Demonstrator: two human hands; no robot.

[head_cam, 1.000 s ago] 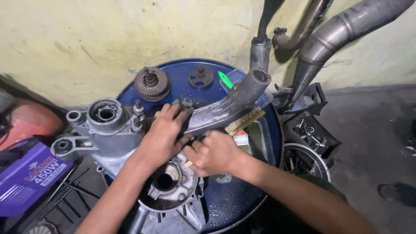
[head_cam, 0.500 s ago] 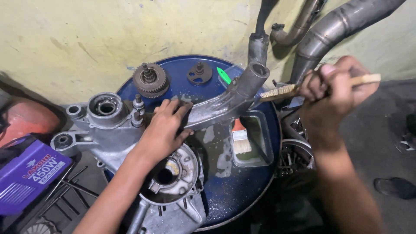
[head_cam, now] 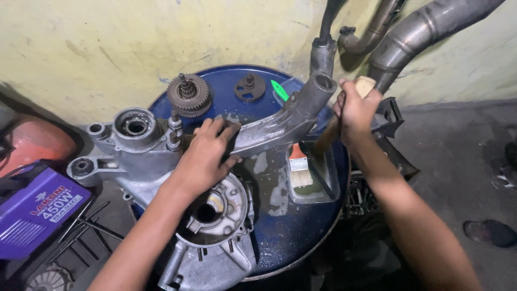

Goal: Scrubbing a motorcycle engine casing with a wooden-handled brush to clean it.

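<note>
One round blue drum top [head_cam: 280, 231], wet and speckled, serves as the bench, and every place here is given from it. Across its left half, overhanging the rim, one large cast-aluminium engine casing [head_cam: 215, 215] is laid, dull grey and full of round bores. One long silvery cast arm [head_cam: 280, 126] with a tubular end is propped across the drum's middle; the left hand [head_cam: 207, 153] is pressed flat on its lower end, fingers spread apart rather than curled around it. On the drum's right side one shallow rectangular tray [head_cam: 328, 188] is set, and in it one flat paintbrush [head_cam: 299, 170] with pale bristles is stood in what seems to be a little murky liquid. The brush's wooden handle is clasped firmly by the right hand [head_cam: 355, 110]. Near the drum's far edge one toothed gear cluster [head_cam: 188, 96], one small dark disc [head_cam: 249, 87] and one green sliver [head_cam: 279, 89] are seen.
</note>
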